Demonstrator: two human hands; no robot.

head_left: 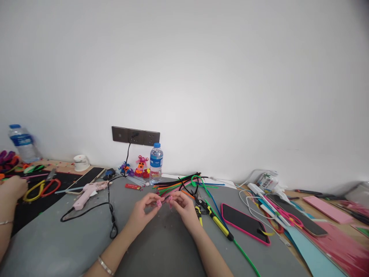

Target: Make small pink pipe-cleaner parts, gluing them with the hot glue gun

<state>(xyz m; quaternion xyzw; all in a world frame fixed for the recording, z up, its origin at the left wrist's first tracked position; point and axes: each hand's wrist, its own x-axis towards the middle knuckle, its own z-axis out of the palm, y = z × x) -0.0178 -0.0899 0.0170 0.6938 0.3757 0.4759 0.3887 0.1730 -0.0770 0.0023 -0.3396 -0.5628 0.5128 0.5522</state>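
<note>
My left hand (143,212), with a bracelet on its wrist, is closed in a pinch on a small pink curled pipe cleaner (159,203). Facing it, my right hand (185,211) pinches a pink part too, close to the left fingertips. A thin stretch seems to join the two pink curls, though the fingers partly cover it. Just beyond both hands lies a loose bunch of coloured pipe cleaners (170,188). Pliers with yellow and black handles (217,223) rest to the right of my right hand.
A pink glue gun (83,198) with a black cord lies on the left. Behind stand a water bottle (156,165) and small fuzzy figures (140,166). At right are a phone (245,223), cables and pink scissors (291,219). Another person's hand (13,188) is at far left, near scissors (43,190).
</note>
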